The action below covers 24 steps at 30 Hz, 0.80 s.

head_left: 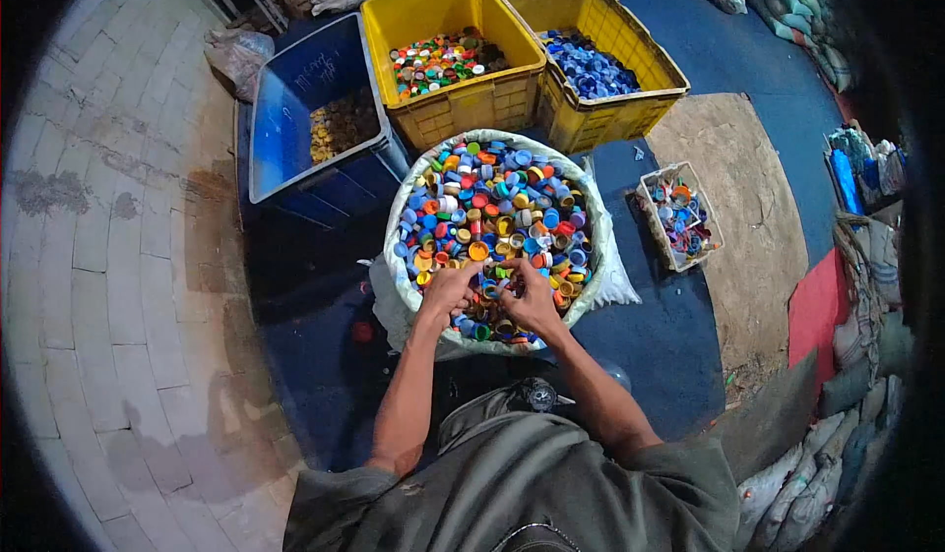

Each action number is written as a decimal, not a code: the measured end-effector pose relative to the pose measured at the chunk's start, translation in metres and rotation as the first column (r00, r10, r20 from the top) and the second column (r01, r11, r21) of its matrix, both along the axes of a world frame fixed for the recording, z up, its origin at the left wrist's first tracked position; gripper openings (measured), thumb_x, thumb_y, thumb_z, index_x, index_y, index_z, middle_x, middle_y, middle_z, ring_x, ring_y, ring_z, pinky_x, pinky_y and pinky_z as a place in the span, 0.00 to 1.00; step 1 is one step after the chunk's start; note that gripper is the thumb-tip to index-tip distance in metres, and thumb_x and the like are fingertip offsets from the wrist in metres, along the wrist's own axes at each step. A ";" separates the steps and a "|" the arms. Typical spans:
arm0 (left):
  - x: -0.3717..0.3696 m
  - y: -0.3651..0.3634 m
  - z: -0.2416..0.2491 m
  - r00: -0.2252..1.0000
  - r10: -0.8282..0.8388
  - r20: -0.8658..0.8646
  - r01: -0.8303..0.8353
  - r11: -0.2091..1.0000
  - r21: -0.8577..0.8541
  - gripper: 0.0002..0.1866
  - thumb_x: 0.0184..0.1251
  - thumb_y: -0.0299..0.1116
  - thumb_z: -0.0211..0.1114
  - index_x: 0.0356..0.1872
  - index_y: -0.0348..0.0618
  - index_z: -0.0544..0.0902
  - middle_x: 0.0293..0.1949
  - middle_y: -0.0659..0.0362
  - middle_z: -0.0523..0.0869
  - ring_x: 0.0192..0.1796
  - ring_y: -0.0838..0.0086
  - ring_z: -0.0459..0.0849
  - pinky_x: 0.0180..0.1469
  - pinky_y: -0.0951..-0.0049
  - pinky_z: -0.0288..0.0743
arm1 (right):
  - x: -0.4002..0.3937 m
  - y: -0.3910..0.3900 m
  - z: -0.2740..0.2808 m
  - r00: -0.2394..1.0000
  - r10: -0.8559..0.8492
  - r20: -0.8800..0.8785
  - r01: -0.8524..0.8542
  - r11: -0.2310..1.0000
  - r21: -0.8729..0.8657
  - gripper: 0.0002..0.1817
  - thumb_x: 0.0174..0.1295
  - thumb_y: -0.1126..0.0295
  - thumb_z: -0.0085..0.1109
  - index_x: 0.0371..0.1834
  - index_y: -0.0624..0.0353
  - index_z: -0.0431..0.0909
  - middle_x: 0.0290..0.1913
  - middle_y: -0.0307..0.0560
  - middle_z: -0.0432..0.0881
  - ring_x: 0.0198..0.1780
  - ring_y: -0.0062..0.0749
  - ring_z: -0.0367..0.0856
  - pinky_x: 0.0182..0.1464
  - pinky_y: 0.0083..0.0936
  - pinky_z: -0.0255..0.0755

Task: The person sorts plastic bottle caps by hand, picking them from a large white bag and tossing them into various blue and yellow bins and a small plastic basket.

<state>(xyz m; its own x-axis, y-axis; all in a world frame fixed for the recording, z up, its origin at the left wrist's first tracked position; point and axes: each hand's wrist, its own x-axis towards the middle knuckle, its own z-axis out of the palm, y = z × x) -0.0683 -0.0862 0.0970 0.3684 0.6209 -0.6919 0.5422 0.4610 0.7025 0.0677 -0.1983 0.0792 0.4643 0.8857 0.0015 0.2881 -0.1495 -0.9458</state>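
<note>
Nearest the camera, the left hand (448, 291) and the right hand (532, 298) are resting side by side on the mixed bottle caps (492, 222), fingers curled down into the pile; whether either is gripping a cap cannot be told. The caps are filling a white sack (600, 257) sitting on a blue mat (669, 336). To its right, a small basket (679, 217) is holding more caps. Farther off, a blue crate (305, 90), a yellow crate of mixed caps (463, 99) and a yellow crate of blue caps (610, 109) are standing in a row.
</note>
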 end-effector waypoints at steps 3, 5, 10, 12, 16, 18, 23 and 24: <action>-0.001 -0.001 0.009 0.990 0.113 0.079 -0.100 0.982 -0.159 0.24 0.59 0.54 0.64 0.22 0.41 0.77 0.15 0.68 0.70 0.12 0.86 0.62 0.12 0.84 0.51 | 0.002 0.001 -0.003 0.999 0.004 -0.038 -0.006 0.999 -0.050 0.20 0.47 0.72 0.61 0.47 0.63 0.75 0.26 0.47 0.76 0.27 0.34 0.76 0.33 0.30 0.71; 0.000 -0.005 0.010 0.967 0.187 0.171 -0.140 0.957 -0.255 0.23 0.60 0.53 0.64 0.24 0.42 0.77 0.15 0.69 0.70 0.12 0.87 0.62 0.11 0.84 0.50 | 0.003 -0.002 -0.001 0.971 -0.013 -0.241 0.006 0.999 -0.031 0.21 0.50 0.70 0.63 0.49 0.63 0.75 0.32 0.46 0.77 0.31 0.32 0.77 0.36 0.29 0.72; 0.010 -0.021 0.021 0.936 0.201 0.290 -0.102 0.941 -0.324 0.18 0.62 0.52 0.63 0.28 0.47 0.77 0.19 0.69 0.72 0.15 0.86 0.65 0.13 0.85 0.52 | 0.004 0.001 -0.015 0.920 0.125 -0.372 -0.131 0.991 0.011 0.26 0.54 0.64 0.68 0.55 0.62 0.74 0.44 0.46 0.78 0.42 0.29 0.76 0.46 0.26 0.71; 0.013 -0.024 0.021 0.939 0.177 0.294 -0.077 0.943 -0.323 0.18 0.62 0.53 0.63 0.28 0.48 0.77 0.22 0.69 0.73 0.19 0.85 0.68 0.16 0.83 0.57 | 0.005 0.002 -0.019 0.929 0.156 -0.335 -0.179 0.983 -0.039 0.28 0.54 0.63 0.69 0.57 0.61 0.73 0.46 0.47 0.78 0.46 0.28 0.75 0.49 0.25 0.70; 0.020 -0.025 0.011 0.912 0.237 0.335 -0.089 0.911 -0.403 0.20 0.65 0.54 0.59 0.33 0.45 0.79 0.23 0.67 0.75 0.21 0.82 0.72 0.20 0.80 0.63 | 0.006 -0.004 0.005 0.838 0.038 -0.544 -0.096 0.992 -0.078 0.22 0.57 0.65 0.67 0.52 0.63 0.75 0.41 0.44 0.79 0.38 0.26 0.78 0.41 0.21 0.73; 0.023 -0.024 -0.001 0.841 0.344 0.417 -0.110 0.864 -0.491 0.20 0.67 0.53 0.57 0.37 0.43 0.80 0.26 0.64 0.79 0.21 0.79 0.74 0.21 0.79 0.66 | 0.011 -0.005 -0.006 0.774 -0.077 -0.628 0.061 0.997 -0.048 0.18 0.57 0.71 0.63 0.51 0.61 0.73 0.38 0.42 0.78 0.34 0.24 0.77 0.35 0.21 0.72; 0.036 -0.023 -0.021 0.647 0.503 0.573 -0.110 0.805 -0.582 0.21 0.70 0.45 0.50 0.49 0.35 0.74 0.41 0.52 0.82 0.41 0.65 0.82 0.46 0.67 0.76 | 0.041 -0.021 -0.037 0.190 -0.070 -0.979 0.244 0.970 -0.022 0.24 0.50 0.78 0.53 0.55 0.61 0.70 0.48 0.45 0.75 0.48 0.32 0.76 0.47 0.28 0.74; 0.041 -0.023 -0.024 0.613 0.552 0.565 -0.122 0.773 -0.622 0.21 0.70 0.45 0.50 0.48 0.34 0.73 0.41 0.51 0.82 0.42 0.64 0.82 0.48 0.66 0.76 | 0.047 -0.022 -0.032 0.088 -0.002 -0.996 0.247 0.969 0.019 0.26 0.49 0.78 0.52 0.56 0.62 0.69 0.50 0.45 0.75 0.49 0.34 0.76 0.50 0.29 0.74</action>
<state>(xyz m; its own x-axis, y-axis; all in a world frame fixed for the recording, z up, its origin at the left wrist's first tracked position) -0.0274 -0.1091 0.0730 0.6899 0.4676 -0.5526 -0.2726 0.8750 0.4001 0.1150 -0.2208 0.0475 0.2608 0.8566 -0.4453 -0.9245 0.0888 -0.3707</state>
